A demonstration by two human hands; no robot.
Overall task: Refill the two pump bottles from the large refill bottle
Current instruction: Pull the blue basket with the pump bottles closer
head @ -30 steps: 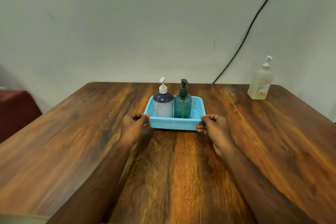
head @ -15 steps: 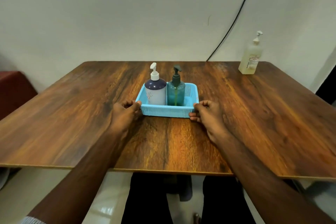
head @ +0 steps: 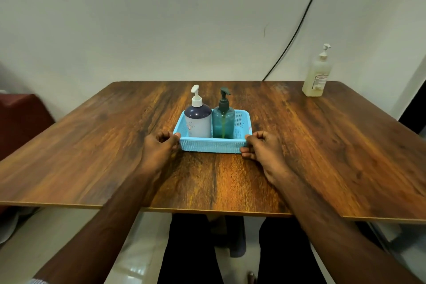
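Observation:
A light blue perforated basket (head: 212, 145) stands in the middle of the wooden table (head: 92, 145). Inside it stand two pump bottles: a white one with a dark navy shoulder and white pump (head: 197, 120) on the left, and a teal translucent one with a dark pump (head: 223, 121) beside it. My left hand (head: 159, 147) grips the basket's front left corner, thumb on the rim. My right hand (head: 260, 147) grips the front right corner the same way. The large refill bottle (head: 317, 76), pale yellow with a white pump, stands at the table's far right corner.
The table's back edge meets a pale wall. A black cable (head: 297, 27) runs down the wall behind the table. A dark red seat (head: 20, 117) sits to the left. My legs (head: 191, 249) show below the table's near edge.
The view has pulled back and tilted down, so the table's near edge and my legs now show. Both hands stay gripped on the basket's front corners.

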